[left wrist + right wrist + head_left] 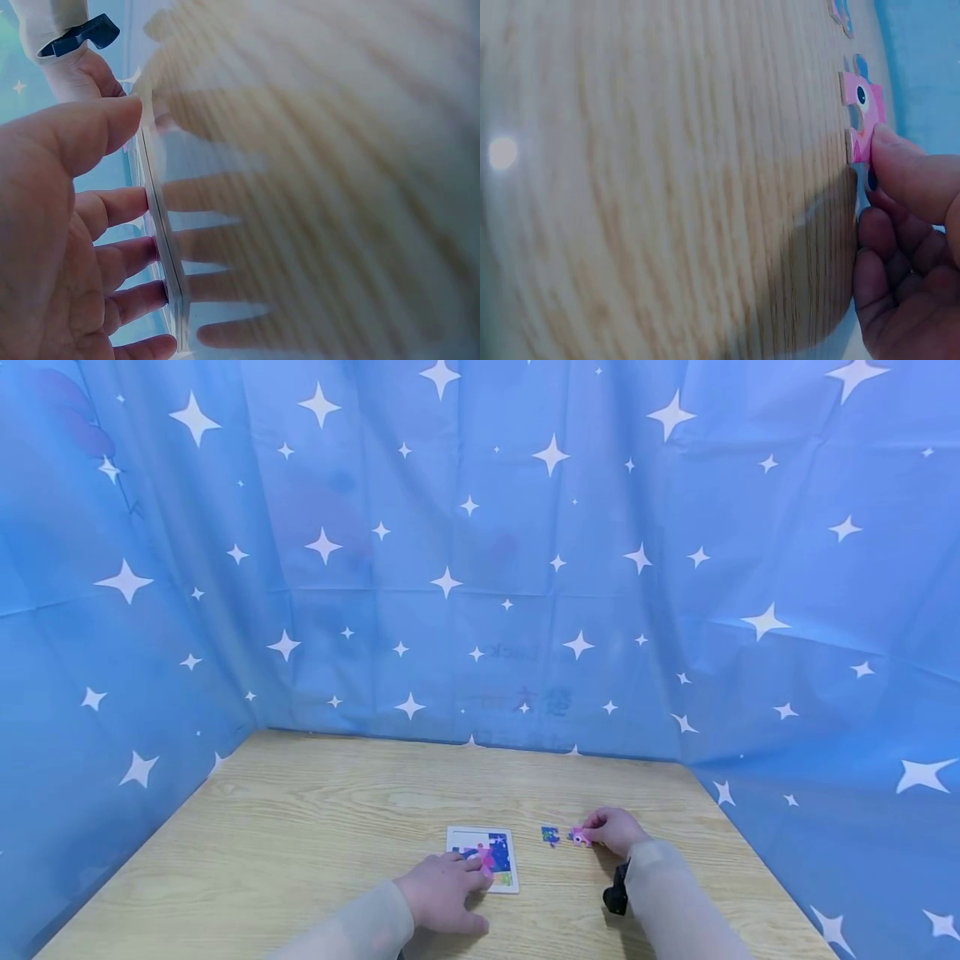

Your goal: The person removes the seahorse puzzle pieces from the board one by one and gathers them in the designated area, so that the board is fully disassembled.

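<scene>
My right hand [618, 832] pinches a pink jigsaw piece [864, 124] with a printed eye. In the right wrist view, the thumb lies on the piece's face, close at the tabletop, and the other fingers curl beneath the thumb. A blue and green jigsaw piece [550, 834] lies just left of it. My left hand [448, 892] rests with spread fingers over the lower left of a white-framed puzzle board [515, 863], fingertips on its surface and edge. Pink, dark blue and yellow-green pieces sit inside the frame, partly covered by the fingers; a white area shows at its top left.
The pale wooden table [315, 827] carries the board and loose pieces. A blue curtain [480, 627] with white stars hangs behind the table and along both sides. A black wrist strap with a small device [617, 893] is on my right wrist.
</scene>
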Demonstrator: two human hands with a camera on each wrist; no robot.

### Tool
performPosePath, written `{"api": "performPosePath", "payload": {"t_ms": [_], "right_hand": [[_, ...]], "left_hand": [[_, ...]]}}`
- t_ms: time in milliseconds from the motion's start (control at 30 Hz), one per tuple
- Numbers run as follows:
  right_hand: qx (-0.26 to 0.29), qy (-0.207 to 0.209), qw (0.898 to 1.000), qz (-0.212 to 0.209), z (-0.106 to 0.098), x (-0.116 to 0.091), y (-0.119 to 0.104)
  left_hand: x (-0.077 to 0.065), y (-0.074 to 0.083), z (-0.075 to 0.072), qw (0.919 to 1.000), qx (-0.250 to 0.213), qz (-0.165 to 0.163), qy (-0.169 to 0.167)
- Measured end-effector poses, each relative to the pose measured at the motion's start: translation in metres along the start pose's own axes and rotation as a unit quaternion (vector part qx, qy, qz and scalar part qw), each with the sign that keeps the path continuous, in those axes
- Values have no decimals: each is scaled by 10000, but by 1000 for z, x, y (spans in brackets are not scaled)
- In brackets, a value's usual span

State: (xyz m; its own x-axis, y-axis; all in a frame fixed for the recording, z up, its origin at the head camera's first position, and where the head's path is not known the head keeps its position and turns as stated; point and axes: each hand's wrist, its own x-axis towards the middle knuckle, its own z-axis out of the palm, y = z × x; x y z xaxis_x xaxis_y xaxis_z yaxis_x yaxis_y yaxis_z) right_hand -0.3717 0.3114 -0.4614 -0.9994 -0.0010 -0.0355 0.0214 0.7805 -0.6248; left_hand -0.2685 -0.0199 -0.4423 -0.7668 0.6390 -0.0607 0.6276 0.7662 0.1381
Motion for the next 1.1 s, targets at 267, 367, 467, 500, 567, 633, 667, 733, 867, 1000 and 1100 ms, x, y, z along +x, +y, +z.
{"api": "performPosePath", "payload": {"t_ms": [267,367,467,500,567,633,667,733,867,1000,1100], "right_hand": [[-227,11,9997,-72,1,0,1],[-222,8,9998,-21,1,0,2],[-185,1,9998,60,2,1,2],[-171,-3,9998,95,2,1,2],[-159,0,9998,140,2,1,2],[-115,5,9998,164,2,1,2],[-112,16,9998,158,2,1,2],[-47,23,9999,137,2,0,0],[243,-11,9996,107,3,-3,-9],[696,-126,9975,51,8,-6,-27],[761,-195,9969,-51,13,-5,-41]], "left_hand": [[0,0,-1,9999,-82,-38,-54],[0,0,-1,9999,-97,-47,-50],[0,0,-1,9999,-123,-45,-35],[0,0,-1,9999,-139,-45,-31],[0,0,-1,9998,-171,-41,-21],[-1,0,-1,9998,-206,-41,-17],[-1,0,-1,9997,-219,-43,-17],[-1,0,-1,9997,-246,-44,-18],[-1,0,-1,9996,-283,-45,-30],[-1,0,-1,9996,-289,-43,-39],[-1,0,-1,9996,-280,-43,-43]]}}
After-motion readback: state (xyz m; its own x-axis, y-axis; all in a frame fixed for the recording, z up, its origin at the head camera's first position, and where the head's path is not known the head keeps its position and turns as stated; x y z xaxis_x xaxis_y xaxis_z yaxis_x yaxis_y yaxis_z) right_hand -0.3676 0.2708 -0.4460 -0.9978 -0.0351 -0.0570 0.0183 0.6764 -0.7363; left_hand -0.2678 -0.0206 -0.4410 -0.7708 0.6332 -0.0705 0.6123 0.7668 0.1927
